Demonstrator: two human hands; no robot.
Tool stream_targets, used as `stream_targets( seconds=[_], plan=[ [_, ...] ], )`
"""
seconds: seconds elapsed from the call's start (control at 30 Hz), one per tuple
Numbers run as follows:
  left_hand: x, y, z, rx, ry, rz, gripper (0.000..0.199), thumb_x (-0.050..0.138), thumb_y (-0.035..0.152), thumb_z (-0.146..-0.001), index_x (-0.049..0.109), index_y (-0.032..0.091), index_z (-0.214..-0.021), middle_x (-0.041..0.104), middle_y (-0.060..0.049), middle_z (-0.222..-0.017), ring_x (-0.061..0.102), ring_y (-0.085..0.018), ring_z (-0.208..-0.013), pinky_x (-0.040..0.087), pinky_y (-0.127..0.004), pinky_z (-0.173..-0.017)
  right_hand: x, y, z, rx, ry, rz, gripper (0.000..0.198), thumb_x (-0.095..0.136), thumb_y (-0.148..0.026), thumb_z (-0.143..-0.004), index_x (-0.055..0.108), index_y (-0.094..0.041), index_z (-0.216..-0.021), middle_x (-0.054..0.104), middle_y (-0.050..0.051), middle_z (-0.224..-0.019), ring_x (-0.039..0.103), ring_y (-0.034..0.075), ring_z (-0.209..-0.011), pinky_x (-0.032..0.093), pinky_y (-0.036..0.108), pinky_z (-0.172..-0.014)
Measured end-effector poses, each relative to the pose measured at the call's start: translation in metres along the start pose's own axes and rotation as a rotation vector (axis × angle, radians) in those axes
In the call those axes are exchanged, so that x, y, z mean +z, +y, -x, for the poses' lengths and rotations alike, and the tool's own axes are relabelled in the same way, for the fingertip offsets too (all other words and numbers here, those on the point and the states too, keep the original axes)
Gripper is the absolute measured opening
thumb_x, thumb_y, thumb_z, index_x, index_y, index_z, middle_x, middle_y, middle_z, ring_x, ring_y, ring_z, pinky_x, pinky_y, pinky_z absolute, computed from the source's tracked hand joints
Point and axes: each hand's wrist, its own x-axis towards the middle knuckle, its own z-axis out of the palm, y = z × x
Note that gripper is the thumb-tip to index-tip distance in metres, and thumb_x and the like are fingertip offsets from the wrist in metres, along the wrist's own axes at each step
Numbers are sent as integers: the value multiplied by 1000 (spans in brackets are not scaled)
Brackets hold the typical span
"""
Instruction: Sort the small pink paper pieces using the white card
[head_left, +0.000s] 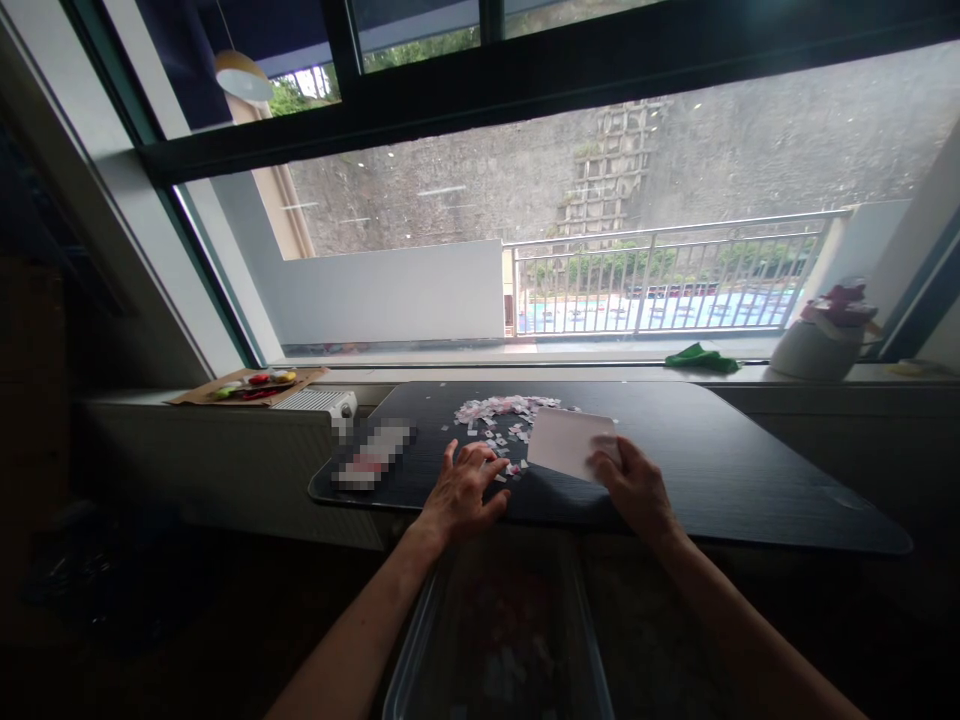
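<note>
My right hand [637,490] grips a flat pale card [564,442] by its right end and holds it tilted over the dark table [720,440]. Left of the card, a heap of small white and pinkish paper pieces [499,408] is spread on the tabletop, with a few strays trailing toward me. My left hand [466,490] is over the near edge of the table with its fingers spread, close to the nearest pieces. Below the edge, between my forearms, a clear plastic bin [592,640] has more pale and reddish bits in it, dimly lit.
A pixelated object [375,455] lies at the table's left end. Beyond the table runs a window sill with a green cloth [703,358], a pale rounded container [814,345] and brown cardboard [202,392] bearing colourful items. A white radiator [232,450] stands at left.
</note>
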Motion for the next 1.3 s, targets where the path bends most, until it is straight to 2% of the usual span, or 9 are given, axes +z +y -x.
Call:
stream_targets(
  seconds=[0.13, 0.43, 0.67, 0.73, 0.9, 0.97, 1.07, 1.2, 1.3],
  plan=[
    [-1, 1, 0, -2, -3, 5, 38, 49, 37, -83, 53, 25, -119, 53, -6, -118, 40, -25, -121, 11, -57, -110, 0, -1, 0, -4, -51, -16, 29, 53, -37, -71, 61, -17, -90, 61, 2, -71, 56, 17, -64, 46, 29, -60],
    [-4, 4, 0, -23, -11, 16, 39, 50, 36, -82, 54, 24, -119, 54, -7, -118, 40, -26, -121, 10, -57, -110, -1, -4, -1, 33, -6, 17, 27, 51, -36, -70, 61, -18, -87, 59, 0, -68, 54, 17, -62, 44, 29, -58],
    [-5, 5, -1, -36, -14, 16, 39, 51, 35, -81, 54, 23, -118, 54, -7, -118, 40, -26, -122, 11, -57, -110, -4, -2, -1, 100, 253, 61, 26, 48, -34, -68, 60, -18, -83, 57, 1, -66, 52, 18, -62, 42, 30, -59],
    [-5, 5, -1, -36, -8, 18, 39, 51, 35, -81, 54, 22, -118, 54, -7, -117, 40, -26, -122, 12, -57, -110, -4, -3, 0, 75, 227, -3, 28, 50, -36, -68, 61, -17, -85, 58, 2, -67, 53, 18, -62, 43, 30, -58],
    [-4, 3, 0, -24, -2, 29, 37, 51, 35, -81, 56, 23, -115, 54, -8, -117, 40, -27, -122, 12, -57, -110, 0, -2, 2, -10, -34, -64, 28, 56, -37, -69, 62, -17, -87, 63, 3, -70, 56, 17, -62, 46, 30, -59],
    [-4, 3, 1, -13, -5, 31, 36, 51, 35, -81, 57, 26, -115, 53, -7, -117, 40, -26, -121, 12, -58, -109, 1, -1, 2, -19, -83, -49, 28, 56, -37, -70, 62, -18, -89, 65, 3, -73, 57, 17, -63, 48, 30, -61],
    [-4, 3, 0, -13, -3, 28, 34, 51, 34, -81, 59, 29, -114, 53, -6, -117, 40, -26, -121, 12, -58, -109, 1, -1, 1, -15, -62, -34, 29, 55, -37, -71, 62, -18, -91, 65, 3, -74, 58, 17, -65, 48, 30, -62],
    [-4, 4, -1, -43, 10, 20, 32, 51, 36, -81, 61, 26, -109, 54, -7, -116, 40, -27, -122, 11, -57, -110, 0, -2, 1, -5, -9, 1, 27, 54, -35, -70, 63, -17, -88, 63, 2, -71, 57, 16, -63, 47, 29, -58],
    [-4, 4, 0, -34, 9, 22, 32, 52, 36, -81, 60, 27, -110, 54, -6, -117, 40, -26, -122, 11, -56, -110, -2, 0, 1, 12, -37, 13, 24, 53, -31, -69, 64, -17, -84, 63, 1, -68, 57, 16, -61, 46, 29, -57]
  ],
)
